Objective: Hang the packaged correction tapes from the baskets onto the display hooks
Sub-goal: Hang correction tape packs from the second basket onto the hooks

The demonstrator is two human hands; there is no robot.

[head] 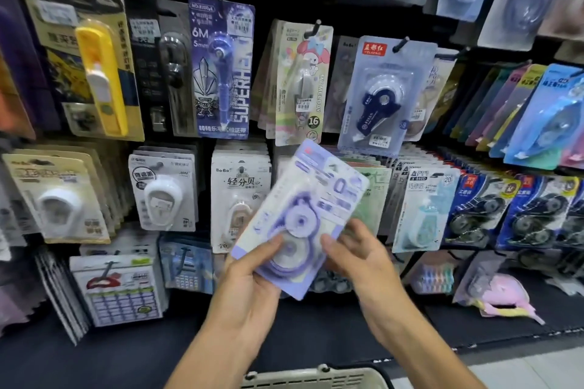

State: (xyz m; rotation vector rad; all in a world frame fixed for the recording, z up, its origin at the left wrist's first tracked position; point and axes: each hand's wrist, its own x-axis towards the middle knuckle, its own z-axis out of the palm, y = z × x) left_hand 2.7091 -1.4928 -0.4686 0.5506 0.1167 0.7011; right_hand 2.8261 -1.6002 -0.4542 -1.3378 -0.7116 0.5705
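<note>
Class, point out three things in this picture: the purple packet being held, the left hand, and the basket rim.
purple packet (300, 221), head view, on the clear blister over the tape wheel.
left hand (249, 287), head view, on the back of the hand.
basket rim (316, 377), head view, on the grey top edge.

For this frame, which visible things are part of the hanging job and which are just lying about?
Job:
- purple correction tape pack, gripped by left hand and right hand
- basket
- display hook with navy tape pack

Lying about:
- pink item on the bottom shelf
- yellow dispenser pack
</note>
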